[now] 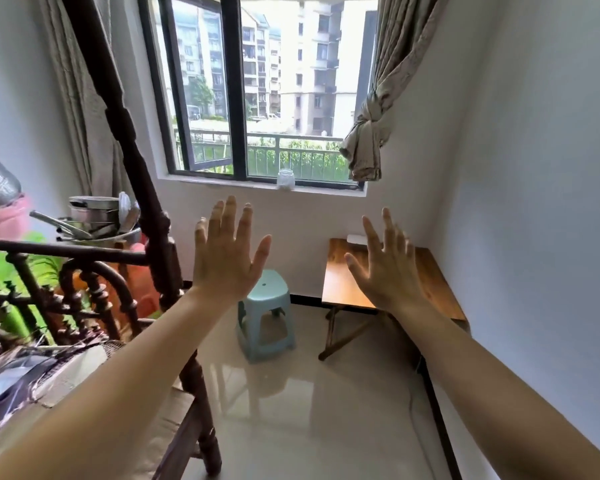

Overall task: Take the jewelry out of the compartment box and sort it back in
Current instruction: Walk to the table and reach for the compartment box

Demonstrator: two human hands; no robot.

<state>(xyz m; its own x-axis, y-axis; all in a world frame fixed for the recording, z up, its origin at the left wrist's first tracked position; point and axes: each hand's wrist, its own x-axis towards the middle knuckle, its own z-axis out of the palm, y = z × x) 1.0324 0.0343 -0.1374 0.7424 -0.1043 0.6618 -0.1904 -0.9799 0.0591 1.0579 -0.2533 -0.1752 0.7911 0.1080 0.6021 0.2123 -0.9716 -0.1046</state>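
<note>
Both my arms are stretched out in front of me at chest height. My left hand (227, 252) is raised with its back to me, fingers spread and nothing in it. My right hand (387, 261) is likewise raised, fingers apart and holding nothing, in front of a small wooden folding table (340, 278) by the right wall. A small white object (355, 238) lies at the table's far edge, partly hidden by my right hand; I cannot tell what it is. No jewelry is visible.
A pale blue plastic stool (265, 313) stands on the glossy tiled floor between my hands. A dark carved wooden bed frame (160, 244) with stacked metal pots (94, 216) behind it fills the left. A glass jar (286, 180) sits on the window sill.
</note>
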